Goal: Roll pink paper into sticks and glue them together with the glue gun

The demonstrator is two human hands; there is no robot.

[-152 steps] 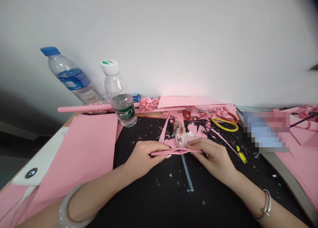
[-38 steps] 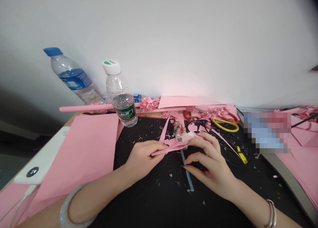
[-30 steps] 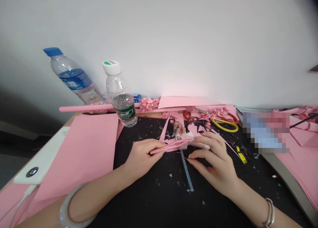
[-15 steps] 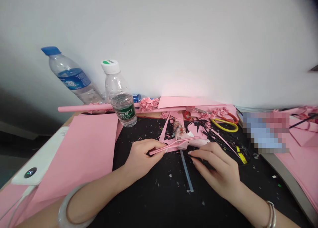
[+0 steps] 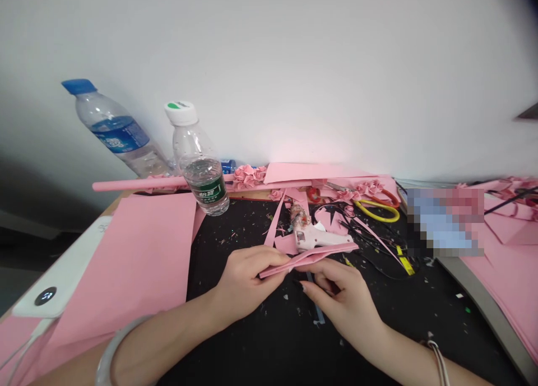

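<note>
My left hand (image 5: 256, 271) pinches a narrow folded strip of pink paper (image 5: 311, 256) at its left end, thumb below and fingers above. The folded paper points up to the right, its layers slightly parted along the middle. My right hand (image 5: 347, 293) is under the paper, its index fingertip at the lower edge and its thumb apart below, not closed on anything. Just behind the paper lies a white glue gun (image 5: 319, 237) with a stained nozzle. Its clear glue stick (image 5: 318, 310) is partly hidden by my right hand.
Pink sheets (image 5: 147, 251) and a white power bank (image 5: 59, 274) lie at left. A small water bottle (image 5: 204, 173) stands behind; a larger bottle (image 5: 121, 131) leans near the wall. Paper roses (image 5: 250, 176), yellow-handled scissors (image 5: 378, 211), and cables (image 5: 378, 251) lie across the back.
My right hand has moved left and in under the folded paper, its fingertip now at the edge. The paper has come slightly nearer and tilted, showing more of its face.
</note>
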